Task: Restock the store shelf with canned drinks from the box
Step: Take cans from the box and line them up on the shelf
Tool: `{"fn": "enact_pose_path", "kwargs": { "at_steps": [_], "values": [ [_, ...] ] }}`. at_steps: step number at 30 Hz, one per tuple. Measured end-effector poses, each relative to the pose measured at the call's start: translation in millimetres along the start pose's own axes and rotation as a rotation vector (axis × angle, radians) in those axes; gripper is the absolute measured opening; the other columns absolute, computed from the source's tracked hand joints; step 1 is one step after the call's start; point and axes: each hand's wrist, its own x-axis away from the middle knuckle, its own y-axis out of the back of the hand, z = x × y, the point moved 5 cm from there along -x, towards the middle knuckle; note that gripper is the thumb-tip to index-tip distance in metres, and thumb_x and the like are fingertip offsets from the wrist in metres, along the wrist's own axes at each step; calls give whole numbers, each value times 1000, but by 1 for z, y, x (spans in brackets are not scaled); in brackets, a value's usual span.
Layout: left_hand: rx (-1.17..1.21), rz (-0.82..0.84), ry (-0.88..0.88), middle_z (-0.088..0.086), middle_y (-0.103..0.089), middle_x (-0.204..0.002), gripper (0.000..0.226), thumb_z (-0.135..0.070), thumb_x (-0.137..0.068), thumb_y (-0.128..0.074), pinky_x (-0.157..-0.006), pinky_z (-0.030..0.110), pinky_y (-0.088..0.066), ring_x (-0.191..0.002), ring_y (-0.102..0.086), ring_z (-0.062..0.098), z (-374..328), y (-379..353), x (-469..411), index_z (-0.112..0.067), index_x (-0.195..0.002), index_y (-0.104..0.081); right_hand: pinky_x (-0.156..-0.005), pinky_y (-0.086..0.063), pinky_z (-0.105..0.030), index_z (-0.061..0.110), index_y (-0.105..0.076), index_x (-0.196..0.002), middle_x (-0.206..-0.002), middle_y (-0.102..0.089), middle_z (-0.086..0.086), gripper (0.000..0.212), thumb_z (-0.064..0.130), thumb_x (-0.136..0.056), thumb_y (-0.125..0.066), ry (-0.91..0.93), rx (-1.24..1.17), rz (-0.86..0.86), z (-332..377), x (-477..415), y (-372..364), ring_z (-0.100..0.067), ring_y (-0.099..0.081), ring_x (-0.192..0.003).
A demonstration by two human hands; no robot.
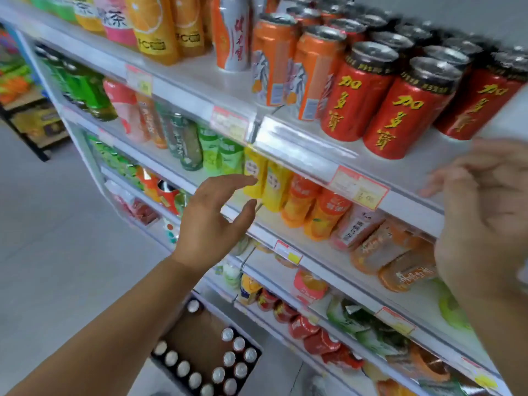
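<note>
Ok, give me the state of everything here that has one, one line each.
left hand, open, fingers spread, holding nothing
right hand, open, fingers loosely curled, empty, blurred
red cans, upright in rows on the shelf
orange cans, upright beside the red cans
cardboard box, open on the floor, partly emptied
cans in the box, upright, tops showing

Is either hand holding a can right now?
No: the left hand and the right hand both show loose, empty fingers in front of the white store shelf.

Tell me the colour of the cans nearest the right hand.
Red cans, yellow characters, black top band; head view.
</note>
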Motion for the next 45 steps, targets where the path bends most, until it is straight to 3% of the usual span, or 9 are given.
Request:
{"fn": "enact_pose_path", "kwargs": {
  "at_steps": [2,7,11,17,25,30,34,39,45],
  "values": [
    [-84,44,228,-11,-61,-115,33,-26,-88,-62,-89,37,-53,-106,-60,15,57,15,48,-25,-121,-64,-55,-47,-27,1,-52,-108,-86,-58,-19,25,20,-90,-50,-87,-125,191,-8,45,-43,-27,-58,-66],
    [-256,278,891,-7,-52,-129,46,-25,-88,-64,-86,38,-53,-112,-57,15,183,40,211,-30,-132,-51,-81,-51,-21,42,-54,-102,-101,-63,12,22,23,-93,-58,-494,11,793,-99,175,-172,-4,-62,-96],
    [-264,457,1319,2,-47,-136,52,-26,-87,-65,-90,39,-50,-115,-55,21,247,34,349,-25,-136,-48,-80,-44,-11,30,-55,-116,-112,-60,7,25,19,-94,-58,-805,231,1223,-200,302,-247,1,-57,-100],
    [-245,691,1539,-3,-46,-142,51,-28,-90,-59,-95,33,-47,-119,-54,21,350,-16,495,-26,-139,-46,-88,-48,-33,18,-58,-121,-115,-64,-1,30,25,-92,-57,-985,503,1423,-351,475,-332,-17,-61,-102],
    [-339,970,1299,-8,-46,-140,49,-29,-91,-58,-101,41,-44,-126,-47,18,528,-114,579,-34,-138,-45,-90,-50,-34,22,-56,-122,-116,-63,-2,37,31,-87,-62,-1117,524,1517,-502,687,-395,-18,-62,-98],
    [-329,1188,873,-4,-46,-143,61,-30,-86,-65,-107,33,-30,-134,-36,19,585,-191,606,-25,-142,-42,-99,-36,-29,20,-44,-139,-137,-50,-4,59,35,-85,-64,-1038,537,1694,-540,776,-395,-20,-48,-126],
    [-539,1503,476,-7,-49,-139,84,-57,-68,-74,-105,44,-24,-137,-32,21,609,-225,637,-31,-141,-40,-91,-34,-20,15,-45,-138,-135,-49,-5,67,25,-78,-73,-1071,433,1628,-548,810,-396,-22,-47,-126],
    [-623,1522,260,-13,-56,-124,83,-71,-61,-70,-95,43,-25,-122,-34,23,622,-240,650,-33,-132,-48,-104,-32,-28,12,-32,-145,-143,-39,-11,87,30,-74,-79,-1108,413,1562,-553,835,-399,-26,-39,-131],
    [-514,1395,391,-17,-65,-103,60,-55,-57,-70,-88,38,-15,-119,-36,17,624,-238,644,-36,-113,-57,-94,-35,-22,14,-41,-141,-137,-51,-5,82,27,-70,-79,-1113,425,1466,-555,828,-397,-23,-49,-125]
  ]
}}
